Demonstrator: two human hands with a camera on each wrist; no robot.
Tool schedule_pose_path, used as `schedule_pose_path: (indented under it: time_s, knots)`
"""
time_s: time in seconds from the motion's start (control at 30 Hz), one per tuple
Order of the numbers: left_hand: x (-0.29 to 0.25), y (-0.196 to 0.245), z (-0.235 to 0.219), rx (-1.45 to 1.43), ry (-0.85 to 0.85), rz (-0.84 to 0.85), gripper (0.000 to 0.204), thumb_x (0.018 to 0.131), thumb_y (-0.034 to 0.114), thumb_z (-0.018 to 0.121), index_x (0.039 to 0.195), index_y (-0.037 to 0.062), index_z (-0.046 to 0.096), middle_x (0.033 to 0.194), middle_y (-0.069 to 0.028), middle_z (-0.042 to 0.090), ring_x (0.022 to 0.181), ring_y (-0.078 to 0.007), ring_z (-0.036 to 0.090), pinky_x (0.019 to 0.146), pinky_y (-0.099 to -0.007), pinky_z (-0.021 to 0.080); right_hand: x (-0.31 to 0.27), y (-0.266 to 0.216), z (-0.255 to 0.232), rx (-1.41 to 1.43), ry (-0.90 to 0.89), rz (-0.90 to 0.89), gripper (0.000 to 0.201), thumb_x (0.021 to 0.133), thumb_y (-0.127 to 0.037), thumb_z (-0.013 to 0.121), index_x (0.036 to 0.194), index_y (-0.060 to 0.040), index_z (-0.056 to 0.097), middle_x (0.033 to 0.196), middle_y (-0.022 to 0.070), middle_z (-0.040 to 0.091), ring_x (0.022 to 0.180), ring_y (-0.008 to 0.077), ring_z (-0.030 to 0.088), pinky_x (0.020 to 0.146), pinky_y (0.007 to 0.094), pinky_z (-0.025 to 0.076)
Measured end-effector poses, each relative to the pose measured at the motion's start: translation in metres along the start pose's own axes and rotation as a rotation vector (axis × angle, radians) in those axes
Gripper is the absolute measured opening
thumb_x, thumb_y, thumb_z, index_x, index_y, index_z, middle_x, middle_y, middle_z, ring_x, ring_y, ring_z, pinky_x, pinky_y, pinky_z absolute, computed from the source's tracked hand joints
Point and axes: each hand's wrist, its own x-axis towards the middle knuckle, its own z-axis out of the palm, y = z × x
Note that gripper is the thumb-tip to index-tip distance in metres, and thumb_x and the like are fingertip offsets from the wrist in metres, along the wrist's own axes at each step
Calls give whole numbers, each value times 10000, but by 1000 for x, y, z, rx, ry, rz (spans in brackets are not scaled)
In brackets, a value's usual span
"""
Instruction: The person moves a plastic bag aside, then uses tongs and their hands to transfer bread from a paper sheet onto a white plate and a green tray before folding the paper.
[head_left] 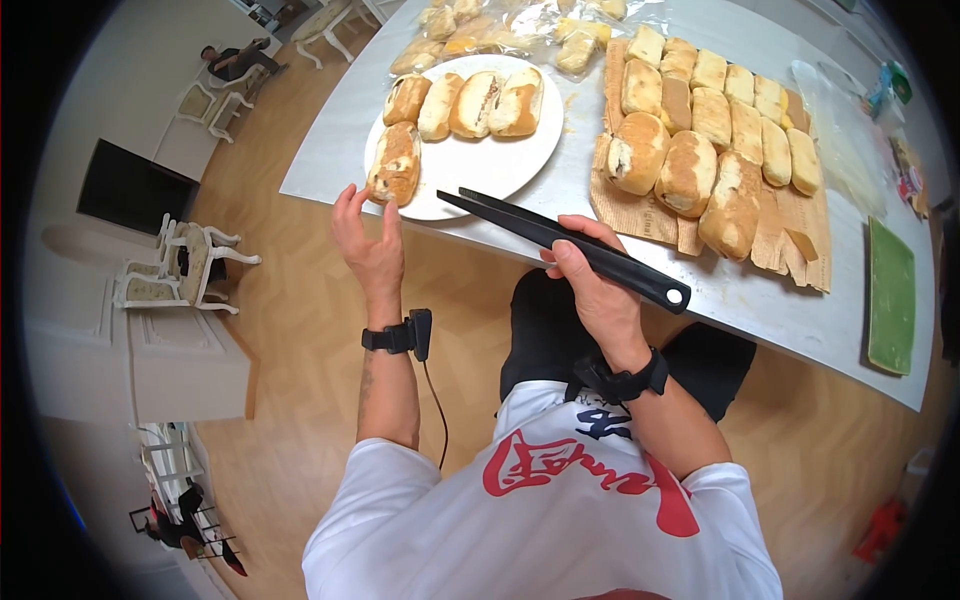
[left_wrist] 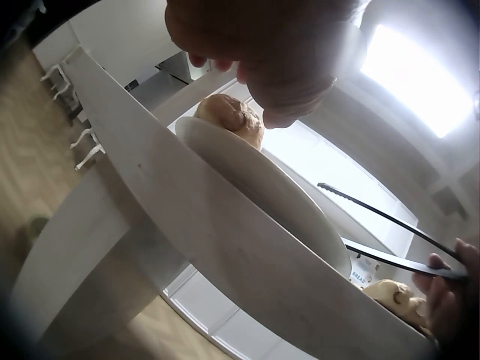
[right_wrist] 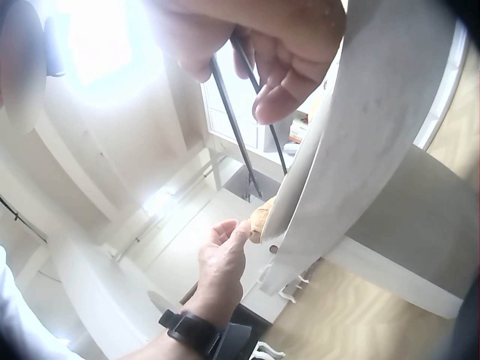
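Observation:
My right hand (head_left: 600,290) grips black tongs (head_left: 560,236), their two tips spread slightly apart over the near rim of a white oval plate (head_left: 490,180). Fingertips of my left hand (head_left: 370,245) are right at the near end of a browned bread roll (head_left: 396,165) on the plate's left side; the fingers look relaxed rather than wrapped round it. Beyond that roll, several more rolls (head_left: 475,104) lie in a row on the plate. From the left wrist view, the roll (left_wrist: 231,118) sits at the plate's rim below the left hand (left_wrist: 262,52).
Right of the plate, brown paper (head_left: 780,235) bears rows of rolls (head_left: 712,115). Clear bags of bread (head_left: 500,32) lie at the back. A green tray (head_left: 890,297) is at the table's right edge, near clear plastic (head_left: 838,130). A person (head_left: 238,62) sits far off.

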Motion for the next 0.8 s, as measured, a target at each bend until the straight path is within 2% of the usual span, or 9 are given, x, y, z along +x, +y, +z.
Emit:
schedule_pose_path:
  time_s: [0.17, 0.33, 0.43, 0.53, 0.63, 0.67, 0.8]
  knots:
    - [2, 9, 7, -2, -18, 22, 506, 773, 134, 782, 1219, 59, 556, 1312, -148, 529, 1232, -321, 485, 1030, -440, 385, -1, 1, -1, -22, 5, 0, 331, 917, -195, 698, 1188, -27, 609, 881, 7, 632, 744, 64, 579, 696, 203, 484]
    - [9, 23, 17, 19, -79, 60, 631, 736, 167, 809, 1283, 59, 514, 1323, -141, 524, 1239, -315, 485, 1038, -429, 388, -2, -2, -2, 22, 39, -23, 320, 929, -154, 674, 1209, -23, 590, 975, 59, 664, 833, 87, 625, 734, 211, 509]
    - [13, 35, 24, 3, -112, 79, 654, 728, 177, 808, 1298, 62, 508, 1316, -141, 529, 1227, -318, 490, 1031, -429, 394, -4, -7, -5, 6, 65, -46, 314, 924, -135, 678, 1201, -15, 593, 976, 53, 654, 826, 79, 606, 725, 209, 496]
    - [15, 40, 27, -33, -133, 65, 657, 734, 189, 805, 1304, 61, 504, 1299, -146, 540, 1220, -322, 490, 1025, -428, 400, -5, -13, -14, -135, 49, -143, 308, 917, -114, 682, 1198, -21, 597, 925, 28, 636, 793, 64, 569, 707, 205, 469]
    - [14, 45, 29, -43, -170, 3, 655, 732, 202, 806, 1299, 60, 510, 1258, -154, 569, 1202, -326, 505, 1011, -426, 412, 4, -26, -6, -214, 57, -154, 296, 908, -97, 686, 1184, -29, 603, 862, 4, 608, 764, 54, 525, 689, 204, 444]
    - [15, 46, 29, -35, -179, -10, 654, 731, 209, 807, 1296, 59, 514, 1247, -154, 578, 1188, -327, 518, 1001, -426, 420, 13, -21, -5, -290, 36, -231, 286, 903, -97, 691, 1170, -36, 609, 827, -7, 594, 747, 47, 512, 674, 203, 441]
    - [16, 46, 31, -15, -189, -23, 656, 718, 231, 812, 1285, 60, 529, 1218, -149, 604, 1134, -326, 568, 963, -427, 451, 34, -13, 13, -286, -33, -236, 268, 901, -125, 702, 1139, -35, 619, 810, -10, 600, 730, 50, 520, 655, 214, 452]
